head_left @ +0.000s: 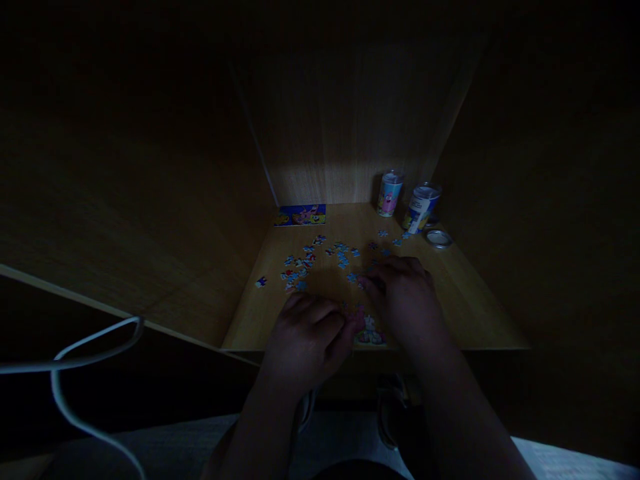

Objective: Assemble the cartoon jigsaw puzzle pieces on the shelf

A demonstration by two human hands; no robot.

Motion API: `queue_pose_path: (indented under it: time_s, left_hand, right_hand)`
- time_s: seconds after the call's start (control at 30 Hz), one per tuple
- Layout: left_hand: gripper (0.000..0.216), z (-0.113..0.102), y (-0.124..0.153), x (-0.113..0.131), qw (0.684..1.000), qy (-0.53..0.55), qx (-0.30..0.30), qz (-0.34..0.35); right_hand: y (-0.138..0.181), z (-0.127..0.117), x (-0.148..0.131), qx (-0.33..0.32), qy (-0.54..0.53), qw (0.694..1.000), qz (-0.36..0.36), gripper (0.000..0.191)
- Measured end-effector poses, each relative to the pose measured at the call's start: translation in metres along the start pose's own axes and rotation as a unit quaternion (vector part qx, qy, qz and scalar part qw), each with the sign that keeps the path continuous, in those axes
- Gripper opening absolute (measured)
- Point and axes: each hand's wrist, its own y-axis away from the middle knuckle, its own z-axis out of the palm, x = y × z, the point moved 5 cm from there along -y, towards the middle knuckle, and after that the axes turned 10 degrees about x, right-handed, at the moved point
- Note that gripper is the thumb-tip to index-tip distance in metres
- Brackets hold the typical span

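Observation:
In dim light, a small joined patch of jigsaw puzzle lies at the near edge of a wooden desk. My left hand rests beside it on the left, fingers curled with the tips touching the patch. My right hand lies palm down just beyond the patch, fingers bent and pinched on a loose piece I can barely see. Several loose blue puzzle pieces are scattered across the middle of the desk.
A picture card leans against the back wall at the left. Two printed tins stand at the back right, with a round lid lying by them. Wooden walls close in both sides. A white cable hangs at lower left.

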Motion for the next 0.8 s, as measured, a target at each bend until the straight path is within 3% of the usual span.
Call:
queue_pose_path:
  time_s: [0.23,0.47,0.67,0.8]
  left_hand:
    - [0.023,0.001,0.0,-0.001,1.0,-0.002,-0.001,-0.003]
    - [0.02,0.003,0.002,-0.005,1.0,0.0,0.0,-0.009]
    - [0.023,0.002,0.001,-0.005,1.0,-0.014,0.007,-0.014]
    - [0.016,0.002,0.0,-0.006,1.0,-0.012,0.016,-0.02]
  right_hand:
    - [0.0,0.005,0.004,-0.02,-0.024,0.999,0.015,0.016]
    - [-0.004,0.002,0.004,-0.008,-0.124,0.992,0.032,0.007]
    - [-0.001,0.0,0.014,-0.009,-0.293,0.943,0.157,0.013]
    - [0.001,0.002,0.02,-0.012,-0.341,0.922,0.185,0.018]
